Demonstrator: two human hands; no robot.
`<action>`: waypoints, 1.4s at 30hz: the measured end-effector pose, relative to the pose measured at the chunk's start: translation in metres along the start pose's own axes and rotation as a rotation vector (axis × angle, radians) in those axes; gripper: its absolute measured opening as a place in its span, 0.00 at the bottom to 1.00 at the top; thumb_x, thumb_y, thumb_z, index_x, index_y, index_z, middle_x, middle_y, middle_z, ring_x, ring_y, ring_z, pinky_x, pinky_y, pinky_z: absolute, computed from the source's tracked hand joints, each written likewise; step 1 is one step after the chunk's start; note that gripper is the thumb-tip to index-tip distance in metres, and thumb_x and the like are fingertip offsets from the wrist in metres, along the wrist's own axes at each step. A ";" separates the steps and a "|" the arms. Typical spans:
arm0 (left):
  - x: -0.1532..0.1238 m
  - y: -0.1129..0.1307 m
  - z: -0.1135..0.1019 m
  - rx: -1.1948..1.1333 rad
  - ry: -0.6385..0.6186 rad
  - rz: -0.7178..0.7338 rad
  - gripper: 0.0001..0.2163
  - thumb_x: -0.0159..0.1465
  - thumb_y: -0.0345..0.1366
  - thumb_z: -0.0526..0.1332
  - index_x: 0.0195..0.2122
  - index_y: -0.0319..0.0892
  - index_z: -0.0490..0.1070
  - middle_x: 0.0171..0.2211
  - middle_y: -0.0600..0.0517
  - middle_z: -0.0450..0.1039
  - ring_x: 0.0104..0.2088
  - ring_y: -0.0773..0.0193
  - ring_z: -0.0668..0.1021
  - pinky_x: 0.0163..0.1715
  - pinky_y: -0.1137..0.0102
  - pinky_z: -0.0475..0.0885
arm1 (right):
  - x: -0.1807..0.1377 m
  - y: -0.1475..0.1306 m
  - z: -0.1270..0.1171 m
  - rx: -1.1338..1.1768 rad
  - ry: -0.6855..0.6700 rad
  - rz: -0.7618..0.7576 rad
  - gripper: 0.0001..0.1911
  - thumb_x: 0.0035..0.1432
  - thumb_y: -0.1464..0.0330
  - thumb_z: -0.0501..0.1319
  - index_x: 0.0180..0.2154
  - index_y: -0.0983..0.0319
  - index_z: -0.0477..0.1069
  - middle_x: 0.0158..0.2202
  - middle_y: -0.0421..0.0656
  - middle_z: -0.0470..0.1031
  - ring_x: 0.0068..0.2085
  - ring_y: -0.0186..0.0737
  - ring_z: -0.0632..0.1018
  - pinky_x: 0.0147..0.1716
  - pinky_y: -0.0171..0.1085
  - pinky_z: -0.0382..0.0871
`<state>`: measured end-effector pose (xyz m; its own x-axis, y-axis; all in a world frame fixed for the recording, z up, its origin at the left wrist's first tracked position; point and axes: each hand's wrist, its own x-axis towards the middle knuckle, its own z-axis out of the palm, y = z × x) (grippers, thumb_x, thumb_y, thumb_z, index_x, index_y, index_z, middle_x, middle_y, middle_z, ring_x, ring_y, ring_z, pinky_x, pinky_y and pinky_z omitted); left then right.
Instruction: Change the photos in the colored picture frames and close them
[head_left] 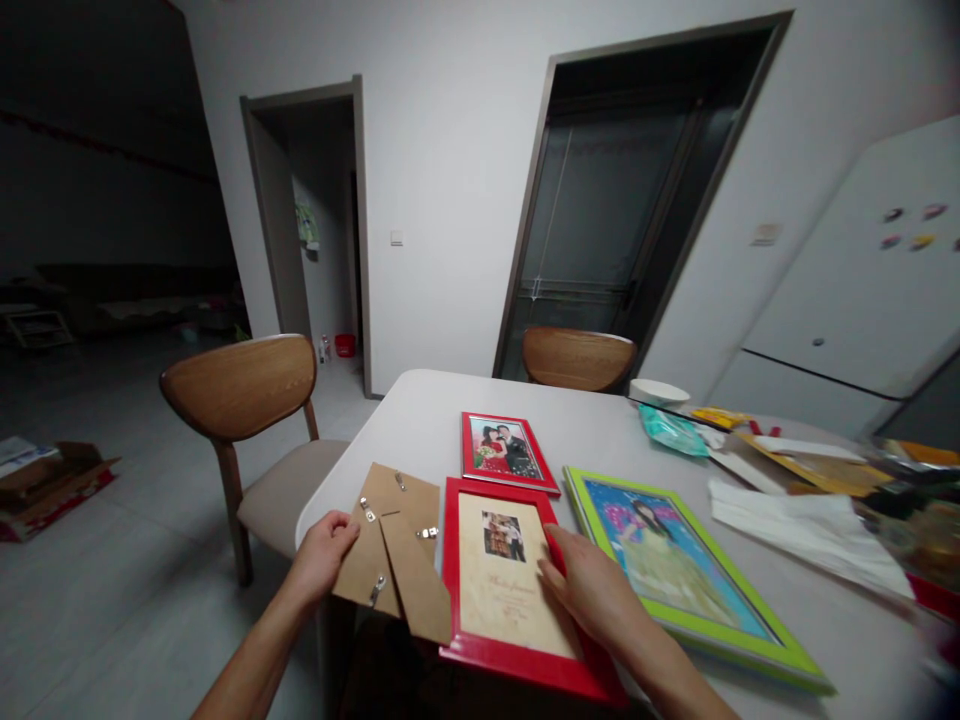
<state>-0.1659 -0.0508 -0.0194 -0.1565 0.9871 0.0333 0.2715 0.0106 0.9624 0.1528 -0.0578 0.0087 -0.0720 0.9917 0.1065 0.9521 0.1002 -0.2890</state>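
Red photo frame (517, 660), rectangular with a glossy, smooth border, lies between the two hands at the near side of a white table (420, 410); whether it bears fully on the surface cannot be told. Right hand (592, 585) is curled around the frame's right border, fingertips bent inward over it. Left hand (330, 545) pinches the outer edge of a brown backing board (356, 560) between thumb and fingers, just left of the frame. Board is flat and matt, with a tapering strut (416, 585) of like material and bright metal clips (427, 533), four counted. Within the border sits a cream insert sheet (502, 600), mottled, bearing one small picture and script that appears to read "Photo frame"; finer lines below are too blurred to read. Frames total three. Second red frame (466, 450), forward of both hands, shows two people, one in a red dress, one in a dark suit. Lime-green frame (750, 646), right of the right hand, shows one person in a pale yellow gown against blue. Farther forward and right of that hand are one teal packet (671, 430), one white bowl (658, 392) and one creased white sheet (810, 530). Wooden chairs (240, 390) with curved backs, two counted, stand beyond the hands.
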 end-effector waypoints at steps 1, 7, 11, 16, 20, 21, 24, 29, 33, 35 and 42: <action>0.001 -0.002 -0.002 0.032 0.014 0.010 0.12 0.49 0.44 0.54 0.26 0.40 0.62 0.17 0.58 0.65 0.19 0.65 0.71 0.19 0.74 0.63 | 0.001 0.000 0.002 -0.016 -0.005 0.017 0.19 0.48 0.69 0.51 0.44 0.66 0.63 0.38 0.52 0.71 0.38 0.44 0.72 0.36 0.36 0.60; -0.002 0.002 0.003 0.258 0.155 0.140 0.18 0.47 0.36 0.57 0.41 0.41 0.63 0.36 0.50 0.69 0.38 0.57 0.72 0.40 0.63 0.64 | 0.010 -0.005 0.005 -0.030 -0.070 0.063 0.26 0.44 0.75 0.50 0.49 0.68 0.57 0.33 0.53 0.72 0.34 0.43 0.73 0.30 0.35 0.59; -0.018 0.015 0.023 0.523 0.173 0.356 0.18 0.49 0.32 0.56 0.43 0.37 0.63 0.49 0.42 0.60 0.51 0.53 0.61 0.50 0.57 0.56 | 0.014 0.002 0.003 0.053 -0.028 0.106 0.31 0.42 0.75 0.52 0.52 0.69 0.52 0.34 0.53 0.72 0.33 0.43 0.73 0.30 0.34 0.59; -0.057 0.040 0.066 0.466 -0.090 0.458 0.19 0.51 0.30 0.55 0.46 0.40 0.61 0.52 0.45 0.58 0.53 0.55 0.60 0.52 0.58 0.56 | 0.015 0.013 -0.006 0.430 0.116 0.217 0.34 0.42 0.73 0.52 0.54 0.68 0.49 0.41 0.52 0.70 0.36 0.42 0.73 0.35 0.36 0.62; -0.080 0.059 0.101 0.381 -0.344 0.479 0.26 0.47 0.33 0.61 0.49 0.38 0.60 0.54 0.43 0.55 0.53 0.52 0.58 0.52 0.57 0.55 | 0.007 0.005 -0.018 1.023 -0.033 0.389 0.35 0.44 0.70 0.51 0.55 0.64 0.43 0.34 0.47 0.73 0.29 0.39 0.75 0.28 0.36 0.67; -0.083 0.063 0.108 0.368 -0.383 0.474 0.28 0.46 0.34 0.62 0.49 0.37 0.59 0.54 0.42 0.54 0.54 0.51 0.58 0.52 0.57 0.55 | 0.004 0.001 -0.023 1.153 -0.078 0.413 0.35 0.45 0.69 0.51 0.56 0.63 0.43 0.32 0.45 0.74 0.27 0.39 0.75 0.26 0.36 0.67; -0.084 0.078 0.119 0.312 -0.405 0.467 0.31 0.48 0.36 0.62 0.53 0.37 0.55 0.56 0.42 0.51 0.55 0.51 0.56 0.53 0.58 0.54 | -0.005 -0.017 -0.039 1.362 -0.094 0.398 0.37 0.44 0.68 0.54 0.56 0.58 0.43 0.29 0.41 0.74 0.23 0.37 0.74 0.23 0.36 0.67; -0.082 0.106 0.124 0.237 -0.408 0.463 0.40 0.46 0.42 0.63 0.57 0.38 0.44 0.58 0.44 0.43 0.57 0.51 0.50 0.54 0.56 0.51 | -0.009 -0.049 -0.064 1.397 0.010 0.304 0.38 0.41 0.71 0.57 0.55 0.57 0.45 0.32 0.41 0.73 0.21 0.32 0.72 0.19 0.31 0.67; -0.079 0.108 0.118 0.230 -0.228 0.625 0.33 0.50 0.32 0.59 0.56 0.40 0.46 0.56 0.46 0.51 0.55 0.55 0.55 0.53 0.59 0.54 | -0.007 -0.048 -0.057 1.352 -0.008 0.218 0.38 0.42 0.69 0.56 0.55 0.59 0.45 0.35 0.44 0.72 0.24 0.33 0.73 0.20 0.30 0.66; -0.073 0.101 0.108 0.224 -0.100 0.616 0.27 0.52 0.28 0.54 0.54 0.41 0.50 0.51 0.46 0.58 0.51 0.57 0.62 0.50 0.61 0.59 | -0.004 -0.035 -0.044 1.194 -0.006 0.198 0.37 0.44 0.67 0.55 0.56 0.61 0.44 0.32 0.42 0.72 0.24 0.33 0.73 0.20 0.30 0.65; -0.045 0.058 0.053 0.175 0.122 0.337 0.17 0.53 0.28 0.50 0.45 0.40 0.60 0.42 0.49 0.67 0.44 0.59 0.70 0.44 0.65 0.64 | 0.005 0.017 0.003 0.270 0.071 0.135 0.25 0.45 0.71 0.50 0.48 0.70 0.61 0.40 0.51 0.72 0.37 0.42 0.73 0.38 0.36 0.63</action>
<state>-0.0925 -0.0861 0.0210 -0.1401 0.9136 0.3818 0.4827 -0.2737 0.8319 0.1679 -0.0513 0.0013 0.0803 0.9903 0.1136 0.8376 -0.0052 -0.5462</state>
